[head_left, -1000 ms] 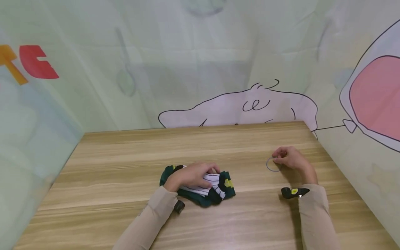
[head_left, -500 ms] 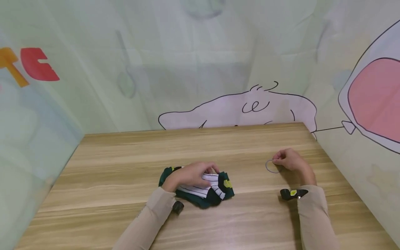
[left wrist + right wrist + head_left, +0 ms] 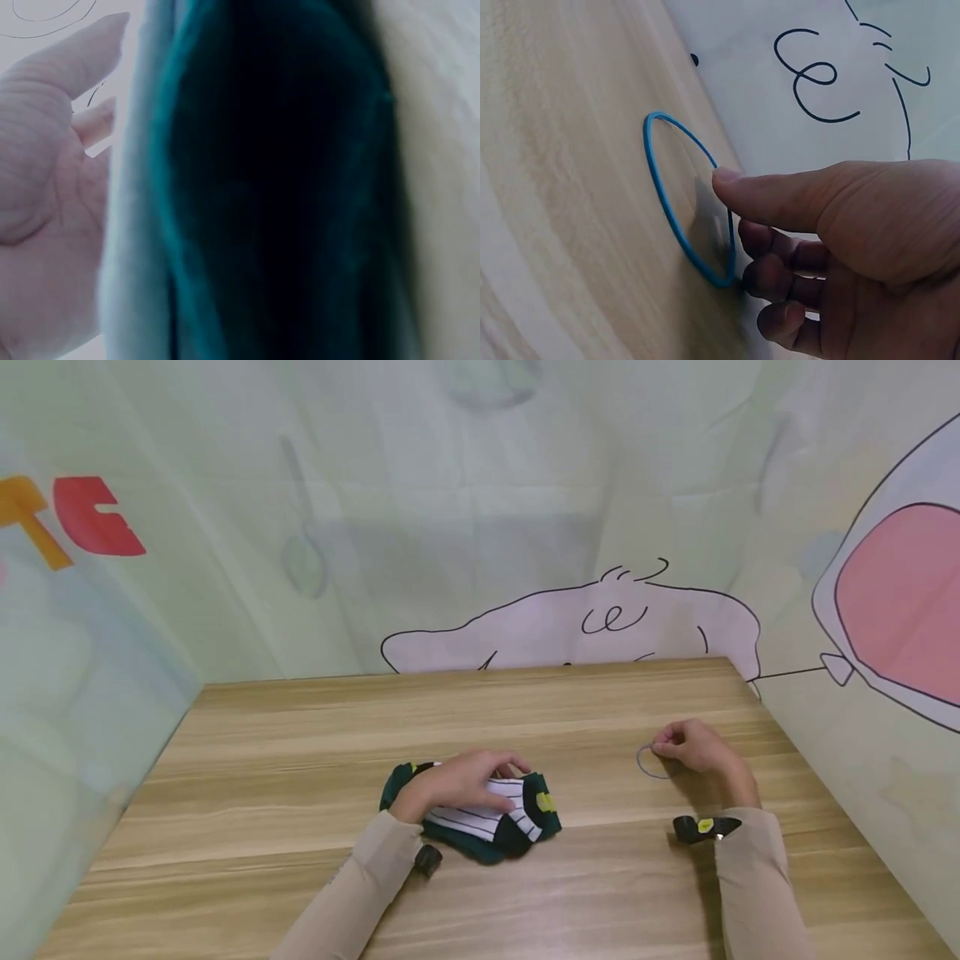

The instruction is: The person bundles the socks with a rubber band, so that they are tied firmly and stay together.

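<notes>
A bundle of socks [image 3: 465, 822], white with dark stripes, black patches, dark green and yellow parts, lies left of the table's middle. My left hand [image 3: 461, 781] rests over it, thumb and fingers apart and relaxed. In the left wrist view, dark green fabric [image 3: 277, 187] fills the middle, blurred, with the palm and thumb [image 3: 52, 165] to its left. Farther right, my right hand [image 3: 699, 747] pinches a thin blue rubber band [image 3: 641, 767] between thumb and forefinger. The right wrist view shows the band as a long loop by the tabletop, its other fingers curled below the thumb.
The wood-grain table [image 3: 300, 718] meets a printed cloth backdrop [image 3: 450, 552] at its back and sides. Black wrist cameras [image 3: 705, 828] sit at both cuffs, close over the table.
The hands, socks and rubber band hold nearly the same places. The whole head view has shifted down slightly.
</notes>
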Demonstrator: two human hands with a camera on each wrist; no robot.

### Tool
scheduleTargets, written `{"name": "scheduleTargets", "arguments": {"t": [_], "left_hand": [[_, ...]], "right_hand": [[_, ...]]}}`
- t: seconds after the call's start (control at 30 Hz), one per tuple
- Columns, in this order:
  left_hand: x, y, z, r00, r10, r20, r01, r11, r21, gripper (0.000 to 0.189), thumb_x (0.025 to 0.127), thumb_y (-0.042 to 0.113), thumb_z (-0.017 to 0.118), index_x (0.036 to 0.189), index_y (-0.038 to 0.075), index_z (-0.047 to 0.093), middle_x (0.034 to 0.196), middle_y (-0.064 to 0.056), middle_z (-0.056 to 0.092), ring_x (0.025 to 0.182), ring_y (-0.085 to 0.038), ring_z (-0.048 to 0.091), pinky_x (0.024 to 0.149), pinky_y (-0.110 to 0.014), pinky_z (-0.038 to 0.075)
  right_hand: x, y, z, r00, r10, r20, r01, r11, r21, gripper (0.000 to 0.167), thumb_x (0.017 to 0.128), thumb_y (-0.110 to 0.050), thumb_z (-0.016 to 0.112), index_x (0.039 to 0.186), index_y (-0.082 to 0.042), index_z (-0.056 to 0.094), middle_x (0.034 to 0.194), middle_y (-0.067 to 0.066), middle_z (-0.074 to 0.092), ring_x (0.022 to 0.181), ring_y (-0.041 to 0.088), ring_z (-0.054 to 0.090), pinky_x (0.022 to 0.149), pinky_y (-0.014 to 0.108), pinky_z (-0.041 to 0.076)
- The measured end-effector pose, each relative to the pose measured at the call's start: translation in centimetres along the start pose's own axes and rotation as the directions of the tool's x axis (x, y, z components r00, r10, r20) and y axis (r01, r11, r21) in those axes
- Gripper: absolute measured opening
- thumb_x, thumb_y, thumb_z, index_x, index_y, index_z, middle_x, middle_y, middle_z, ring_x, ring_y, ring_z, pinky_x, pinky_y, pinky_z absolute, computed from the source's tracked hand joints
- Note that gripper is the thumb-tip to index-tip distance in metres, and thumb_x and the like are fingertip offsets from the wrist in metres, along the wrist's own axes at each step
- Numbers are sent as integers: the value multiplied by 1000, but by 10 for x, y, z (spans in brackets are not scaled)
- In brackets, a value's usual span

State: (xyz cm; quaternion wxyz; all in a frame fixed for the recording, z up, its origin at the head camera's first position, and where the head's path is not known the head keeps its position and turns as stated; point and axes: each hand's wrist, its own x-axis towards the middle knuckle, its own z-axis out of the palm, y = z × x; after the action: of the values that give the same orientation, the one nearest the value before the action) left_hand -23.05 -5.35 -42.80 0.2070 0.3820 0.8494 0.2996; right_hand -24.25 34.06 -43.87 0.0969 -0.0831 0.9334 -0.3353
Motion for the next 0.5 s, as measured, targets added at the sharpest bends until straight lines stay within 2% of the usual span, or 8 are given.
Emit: {"name": "scheduleTargets", "arguments": {"t": [0.23,0.5], "left_hand": [[0,5,-1,1000,21,-10,-21,1000,0,51,89,25,77,135,15,57,118,-4,70,111,-15,63,96,-36,48],[0,5,1,998,56,-16,-56,998,6,53,85,22,81,133,13,59,113,-2,69,105,-11,62,93,-31,48]], "right_hand": [[-1,-5,-4,999,-38,-21,39,995,89,13,98,-10,64,94,3,66,90,8,62,84,19,53,71,27,44],[0,-15,-4,985,-174,-12,172,959,224,16,101,-13,61,99,3,60,93,13,61,86,17,55,74,27,46]]}}
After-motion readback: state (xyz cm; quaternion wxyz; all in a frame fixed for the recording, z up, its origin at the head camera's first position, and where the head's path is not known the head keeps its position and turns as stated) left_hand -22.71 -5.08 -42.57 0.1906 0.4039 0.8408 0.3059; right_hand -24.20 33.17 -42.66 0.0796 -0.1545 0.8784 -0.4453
